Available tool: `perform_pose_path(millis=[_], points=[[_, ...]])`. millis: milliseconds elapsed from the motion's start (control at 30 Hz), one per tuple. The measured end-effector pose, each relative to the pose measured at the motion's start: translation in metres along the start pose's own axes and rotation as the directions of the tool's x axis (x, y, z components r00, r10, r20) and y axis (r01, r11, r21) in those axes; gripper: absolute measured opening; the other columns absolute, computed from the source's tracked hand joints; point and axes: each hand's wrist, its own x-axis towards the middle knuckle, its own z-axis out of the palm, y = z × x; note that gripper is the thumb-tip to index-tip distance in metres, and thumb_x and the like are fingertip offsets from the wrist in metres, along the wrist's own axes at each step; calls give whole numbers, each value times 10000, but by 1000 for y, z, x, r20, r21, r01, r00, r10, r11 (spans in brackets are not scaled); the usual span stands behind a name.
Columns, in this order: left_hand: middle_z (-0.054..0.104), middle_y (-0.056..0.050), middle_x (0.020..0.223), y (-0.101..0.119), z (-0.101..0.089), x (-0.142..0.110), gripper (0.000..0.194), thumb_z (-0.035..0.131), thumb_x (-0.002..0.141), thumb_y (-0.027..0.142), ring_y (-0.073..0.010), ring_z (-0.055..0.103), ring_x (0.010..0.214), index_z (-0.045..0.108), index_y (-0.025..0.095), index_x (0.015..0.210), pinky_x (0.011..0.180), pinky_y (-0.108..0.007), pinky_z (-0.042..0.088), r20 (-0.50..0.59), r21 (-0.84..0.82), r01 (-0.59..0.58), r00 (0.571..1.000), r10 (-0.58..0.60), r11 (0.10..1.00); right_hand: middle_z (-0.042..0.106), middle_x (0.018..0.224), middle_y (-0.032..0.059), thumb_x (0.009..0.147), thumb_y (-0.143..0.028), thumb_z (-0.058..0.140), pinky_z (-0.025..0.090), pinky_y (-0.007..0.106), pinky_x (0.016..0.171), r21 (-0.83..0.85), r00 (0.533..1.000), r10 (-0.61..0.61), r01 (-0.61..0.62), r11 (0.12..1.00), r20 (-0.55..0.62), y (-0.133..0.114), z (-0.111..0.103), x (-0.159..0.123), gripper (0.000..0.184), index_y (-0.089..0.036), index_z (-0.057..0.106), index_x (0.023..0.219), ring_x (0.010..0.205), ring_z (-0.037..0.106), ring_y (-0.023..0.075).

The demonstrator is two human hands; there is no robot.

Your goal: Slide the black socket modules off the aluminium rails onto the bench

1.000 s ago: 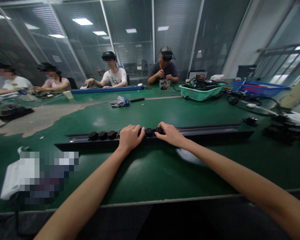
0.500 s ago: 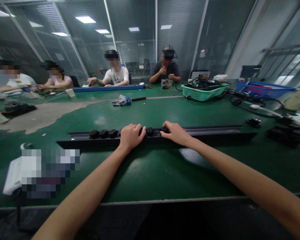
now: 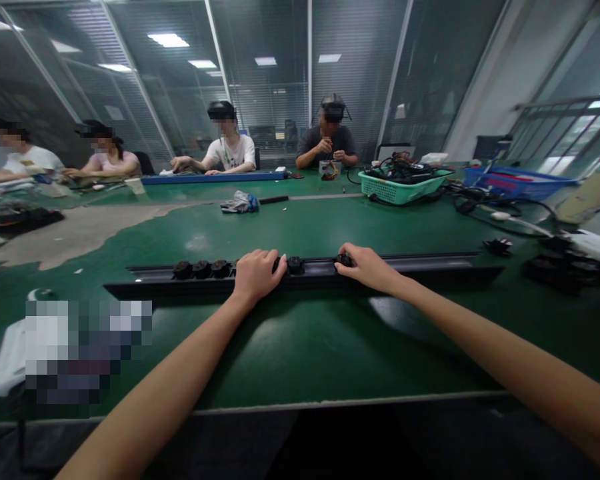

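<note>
A long black rail [image 3: 430,267] lies across the green table [image 3: 300,347] in front of me. Several round black socket modules [image 3: 203,269] sit in its channel at the left, and one more module [image 3: 295,265] sits between my hands. My left hand [image 3: 257,273] rests on the rail with its fingers curled over the channel. My right hand [image 3: 367,267] is further right along the rail, its fingers pinched on a single black module [image 3: 343,259] in the channel.
A teal basket [image 3: 397,185] of cables and a blue tray [image 3: 517,180] stand at the back right. Loose black modules [image 3: 565,270] and cables lie at the right. Several people sit working at the far side. A white object [image 3: 10,357] lies at the front left.
My right hand has slid to the right along the rail with the module under its fingers, which opened a gap to the module beside my left hand. The left hand stayed put.
</note>
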Motion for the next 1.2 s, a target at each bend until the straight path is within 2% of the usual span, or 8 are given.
perform_pose_path(millis=[600, 867, 1000, 1200], points=[[732, -110, 852, 0, 0, 2, 492, 320, 1050, 470, -250, 648, 812, 690, 195, 877, 660, -341, 355, 9, -17, 7, 1000, -7, 1000, 569, 746, 16, 908, -476, 547, 377, 314, 680, -32, 994, 79, -82, 996, -71, 50, -35, -36, 314, -186, 607, 1012, 702, 531, 189], [725, -113, 841, 0, -1, 2, 507, 308, 1044, 477, -249, 644, 799, 695, 195, 877, 653, -338, 358, 22, 2, 10, 1000, -10, 1000, 540, 712, -10, 899, -511, 568, 396, 314, 669, 4, 999, 51, -51, 999, -19, 73, -58, -48, 352, -191, 624, 1035, 671, 533, 179], [723, -111, 839, 0, -3, 3, 511, 305, 1043, 486, -248, 646, 794, 697, 198, 885, 644, -334, 353, 32, 1, 19, 999, -19, 1000, 547, 719, -6, 899, -520, 579, 407, 314, 667, 31, 995, 64, -62, 998, -72, 79, -57, -53, 360, -193, 632, 1040, 668, 534, 176], [731, -107, 851, -1, -1, 4, 524, 292, 1044, 497, -250, 654, 796, 694, 201, 886, 633, -335, 347, 30, -1, 25, 999, -25, 1000, 619, 822, 48, 922, -557, 569, 438, 335, 698, 3, 982, 79, -79, 997, -169, 82, -44, -62, 416, -183, 632, 1091, 726, 561, 197]])
